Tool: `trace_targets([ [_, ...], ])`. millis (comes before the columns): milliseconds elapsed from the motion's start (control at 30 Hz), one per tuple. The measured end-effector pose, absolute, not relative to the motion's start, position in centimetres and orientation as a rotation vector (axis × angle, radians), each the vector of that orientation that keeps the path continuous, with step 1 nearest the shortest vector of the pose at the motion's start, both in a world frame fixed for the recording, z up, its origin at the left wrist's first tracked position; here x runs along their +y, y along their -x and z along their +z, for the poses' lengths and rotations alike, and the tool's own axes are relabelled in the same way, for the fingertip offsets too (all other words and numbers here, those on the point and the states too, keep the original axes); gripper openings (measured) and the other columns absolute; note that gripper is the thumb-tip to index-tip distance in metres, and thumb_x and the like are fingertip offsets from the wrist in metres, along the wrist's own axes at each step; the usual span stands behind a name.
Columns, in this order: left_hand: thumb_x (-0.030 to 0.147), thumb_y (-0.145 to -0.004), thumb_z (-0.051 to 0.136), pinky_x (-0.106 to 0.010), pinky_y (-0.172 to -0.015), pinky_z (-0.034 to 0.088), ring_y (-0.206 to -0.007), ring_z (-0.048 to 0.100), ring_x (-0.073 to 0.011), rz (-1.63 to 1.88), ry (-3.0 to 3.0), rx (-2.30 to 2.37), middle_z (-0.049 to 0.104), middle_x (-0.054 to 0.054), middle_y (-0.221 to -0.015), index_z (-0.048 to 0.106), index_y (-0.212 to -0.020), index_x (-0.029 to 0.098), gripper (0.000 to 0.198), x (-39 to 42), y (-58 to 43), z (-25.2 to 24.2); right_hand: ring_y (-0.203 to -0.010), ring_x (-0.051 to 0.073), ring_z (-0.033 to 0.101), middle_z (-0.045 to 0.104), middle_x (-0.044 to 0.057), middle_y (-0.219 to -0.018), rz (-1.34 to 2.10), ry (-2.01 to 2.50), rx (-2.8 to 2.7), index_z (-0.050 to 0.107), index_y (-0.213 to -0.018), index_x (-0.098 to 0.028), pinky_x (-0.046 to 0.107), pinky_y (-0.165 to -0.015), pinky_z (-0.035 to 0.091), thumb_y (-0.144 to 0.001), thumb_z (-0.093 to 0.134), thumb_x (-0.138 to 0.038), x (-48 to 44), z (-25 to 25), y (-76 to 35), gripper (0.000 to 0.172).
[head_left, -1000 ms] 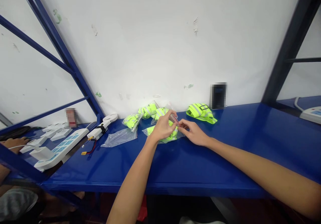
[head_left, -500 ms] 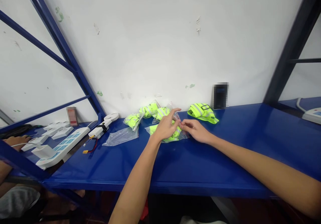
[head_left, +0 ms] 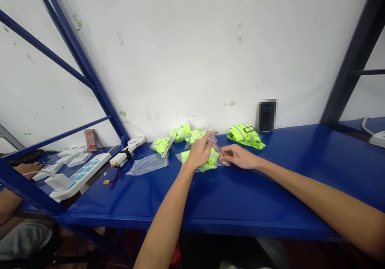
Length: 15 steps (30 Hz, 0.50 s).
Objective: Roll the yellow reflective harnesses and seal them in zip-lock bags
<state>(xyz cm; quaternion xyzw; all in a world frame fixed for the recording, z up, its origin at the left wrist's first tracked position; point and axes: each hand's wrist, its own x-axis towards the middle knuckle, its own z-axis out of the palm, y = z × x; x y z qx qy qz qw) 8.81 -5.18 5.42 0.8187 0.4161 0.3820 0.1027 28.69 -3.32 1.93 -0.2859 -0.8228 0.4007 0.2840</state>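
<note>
A clear zip bag with a folded neon-yellow reflective vest in it lies on the blue table. My right hand pinches the red-edged seal at the bag's right end between thumb and fingertips. Over the bag's upper part, my left hand grips it near the seal; its index finger sticks out and its other fingers are partly hidden. Behind and left are more bagged yellow vests. An unbagged folded yellow vest sits beyond my right hand.
A flat clear plastic bag lies left on the table, near a white handheld fan and a wired connector. Against the wall leans a dark blurred object. Further left are a power strip and another person's hand.
My right hand has moved slightly down and right along the bag's seal, apart from my left thumb. My left hand stays over the bag. The whole view has shifted slightly.
</note>
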Motion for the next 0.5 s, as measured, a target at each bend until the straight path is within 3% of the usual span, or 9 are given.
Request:
trace_targets([
  [233,0.024,-0.093,0.037,-0.024,-0.062,0.038,-0.052,0.046,-0.013,1.147,-2.439,1.268,0.061,0.004,-0.066,0.051,-0.131,0.024,0.041,-4.83,-8.78,5.07,-0.065,0.015,0.057,0.063,0.0,-0.072,1.097,0.728,-2.274,0.054,-0.081,-0.019,0.028,-0.062,0.045,-0.081,0.063,-0.041,-3.36,2.17,-28.97,0.024],
  [400,0.025,-0.094,0.037,-0.023,-0.06,0.036,-0.051,0.046,-0.013,1.137,-2.457,1.239,0.059,0.004,-0.064,0.051,-0.131,0.024,0.04,-4.82,-8.79,5.03,-0.062,0.015,0.057,0.059,0.0,-0.065,1.056,0.748,-2.31,0.051,-0.075,-0.019,0.027,-0.059,0.045,-0.082,0.061,-0.038,-2.95,2.11,-29.01,0.023],
  [500,0.026,-0.094,0.037,-0.023,-0.06,0.036,-0.052,0.046,-0.0129,1.134,-2.452,1.26,0.058,0.004,-0.064,0.05,-0.132,0.024,0.041,-4.91,-8.89,5.1,-0.062,0.016,0.058,0.061,0.0,-0.065,1.09,0.758,-2.295,0.051,-0.082,-0.019,0.027,-0.06,0.045,-0.082,0.063,-0.041,-3.11,2.15,-29.1,0.025],
])
